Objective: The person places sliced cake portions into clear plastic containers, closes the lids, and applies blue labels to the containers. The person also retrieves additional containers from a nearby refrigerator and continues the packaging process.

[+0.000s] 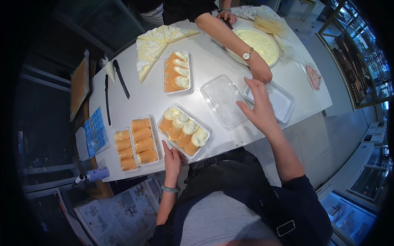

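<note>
My left hand (pixel 173 158) is at the near edge of a plastic tray (pixel 207 131) of cream-topped cake rolls (pixel 184 130), its fingers against the tray's lower left side. My right hand (pixel 258 106) is raised with thumb and fingers apart over the table, between a clear plastic lid (pixel 223 103) and an empty white tray (pixel 281 103). A co-worker's arm (pixel 227 40) with a wristwatch reaches across to the far end of that empty tray. Another tray of cream-topped rolls (pixel 177 72) lies farther off. Two trays of plain-topped rolls (pixel 144 140) (pixel 125 150) stand at the left.
Cream-covered cake wedges (pixel 150 46), a wide bowl of pale cream (pixel 257 44), two black-handled knives (pixel 121 79) (pixel 107 100) and a piping bag (pixel 109 70) are on the white table (pixel 138 104). A spray can (pixel 97 174) is beside the table's left corner. Crumpled plastic (pixel 271 24) lies far right.
</note>
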